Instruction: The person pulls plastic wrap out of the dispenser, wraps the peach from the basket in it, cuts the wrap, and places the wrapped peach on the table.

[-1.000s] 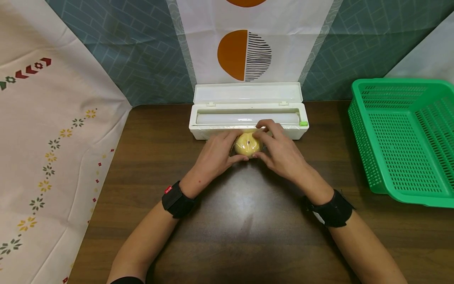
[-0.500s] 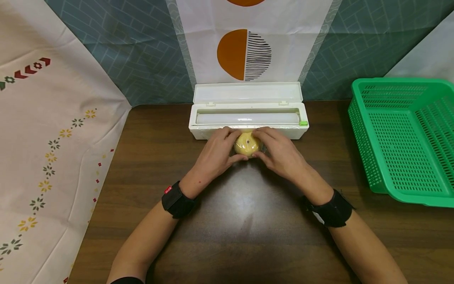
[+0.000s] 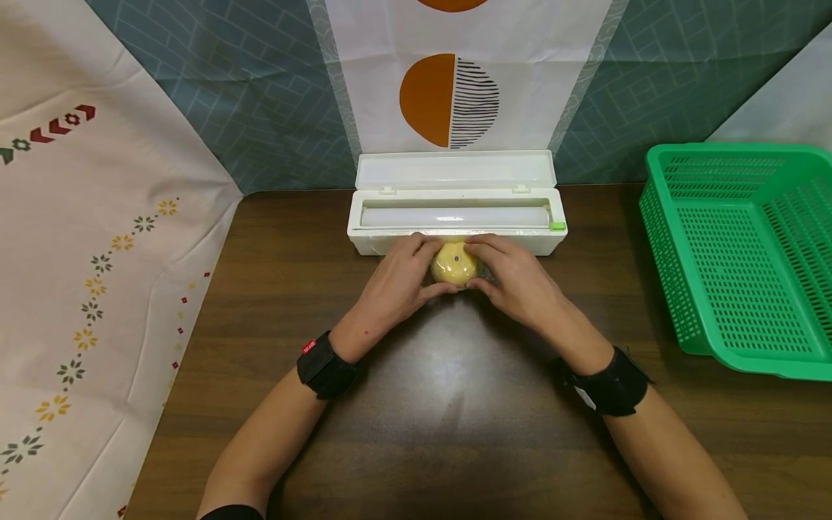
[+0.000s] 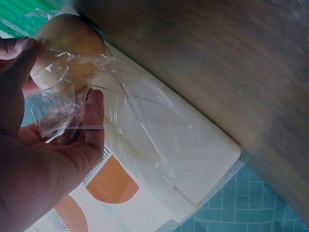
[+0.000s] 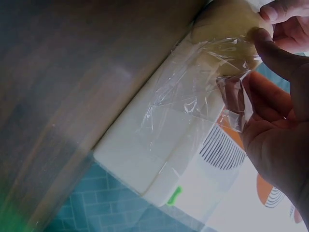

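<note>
A round yellow fruit (image 3: 455, 265), with a small dark spot on top, is between both hands in front of a white cling film box (image 3: 457, 217). Clear cling film (image 4: 135, 106) covers part of the fruit and stretches to the box. My left hand (image 3: 394, 278) curls round the fruit's left side, thumb at its near edge. From the other side my right hand (image 3: 516, 278) grips it the same way. In the right wrist view, bunched film (image 5: 234, 99) lies between the fingers and the fruit (image 5: 227, 29). The fruit's far side is partly hidden by fingers in the head view.
The box lid (image 3: 455, 170) is up, showing the white film roll (image 3: 455, 217) and a green slider (image 3: 557, 226) at its right end. A green basket (image 3: 692, 289) stands on the right of the wooden table (image 3: 448, 433). Printed cloths hang behind and at left.
The right hand's raised index finger has come down beside the fruit's far edge. The left hand's knuckles have lifted slightly there. Fruit and box stay in place.
</note>
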The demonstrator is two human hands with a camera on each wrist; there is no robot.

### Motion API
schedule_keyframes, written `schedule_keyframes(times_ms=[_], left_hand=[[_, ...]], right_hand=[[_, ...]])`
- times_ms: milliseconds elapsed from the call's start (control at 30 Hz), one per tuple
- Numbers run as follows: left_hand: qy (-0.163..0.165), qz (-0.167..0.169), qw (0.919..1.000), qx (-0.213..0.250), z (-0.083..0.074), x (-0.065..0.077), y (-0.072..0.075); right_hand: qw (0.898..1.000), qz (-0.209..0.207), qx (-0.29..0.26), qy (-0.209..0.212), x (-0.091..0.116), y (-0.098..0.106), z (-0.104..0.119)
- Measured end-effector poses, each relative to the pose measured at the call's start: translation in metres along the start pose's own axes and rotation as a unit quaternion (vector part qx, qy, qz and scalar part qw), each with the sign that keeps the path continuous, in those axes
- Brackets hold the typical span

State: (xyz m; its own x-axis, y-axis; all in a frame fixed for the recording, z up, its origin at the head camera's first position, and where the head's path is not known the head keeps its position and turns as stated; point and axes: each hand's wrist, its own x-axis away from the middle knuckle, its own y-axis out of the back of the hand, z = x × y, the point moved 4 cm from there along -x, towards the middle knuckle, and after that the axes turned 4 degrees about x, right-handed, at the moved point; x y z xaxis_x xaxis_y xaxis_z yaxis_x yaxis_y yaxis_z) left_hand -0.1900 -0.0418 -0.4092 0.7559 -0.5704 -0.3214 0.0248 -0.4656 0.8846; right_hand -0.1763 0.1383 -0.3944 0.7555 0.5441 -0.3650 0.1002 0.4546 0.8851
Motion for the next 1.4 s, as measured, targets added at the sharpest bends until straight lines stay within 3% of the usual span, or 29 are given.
schedule_keyframes(times_ms=[367, 633, 800, 1033, 1400], left_hand=[[0.011, -0.002, 0.9999, 0.000, -0.0008, -0.0011, -0.0031], [-0.015, -0.021, 0.9996, 0.008, -0.0003, -0.0010, -0.0020], [-0.018, -0.022, 0.9995, 0.010, -0.0004, -0.0016, -0.0007], [-0.015, -0.021, 0.9996, -0.006, -0.0006, -0.0017, -0.0009], [-0.014, -0.052, 0.9985, -0.006, -0.0018, -0.0022, 0.0022]], right_hand=[[1.000, -0.001, 0.000, 0.001, 0.0004, 0.0000, -0.0005], [1.000, -0.005, 0.012, 0.013, 0.0007, -0.0014, 0.0014], [0.999, -0.019, 0.017, 0.029, 0.0005, -0.0014, 0.0035], [0.999, -0.015, 0.024, 0.018, 0.0021, -0.0022, 0.0016], [1.000, -0.019, 0.006, 0.019, 0.0017, -0.0013, 0.0001]])
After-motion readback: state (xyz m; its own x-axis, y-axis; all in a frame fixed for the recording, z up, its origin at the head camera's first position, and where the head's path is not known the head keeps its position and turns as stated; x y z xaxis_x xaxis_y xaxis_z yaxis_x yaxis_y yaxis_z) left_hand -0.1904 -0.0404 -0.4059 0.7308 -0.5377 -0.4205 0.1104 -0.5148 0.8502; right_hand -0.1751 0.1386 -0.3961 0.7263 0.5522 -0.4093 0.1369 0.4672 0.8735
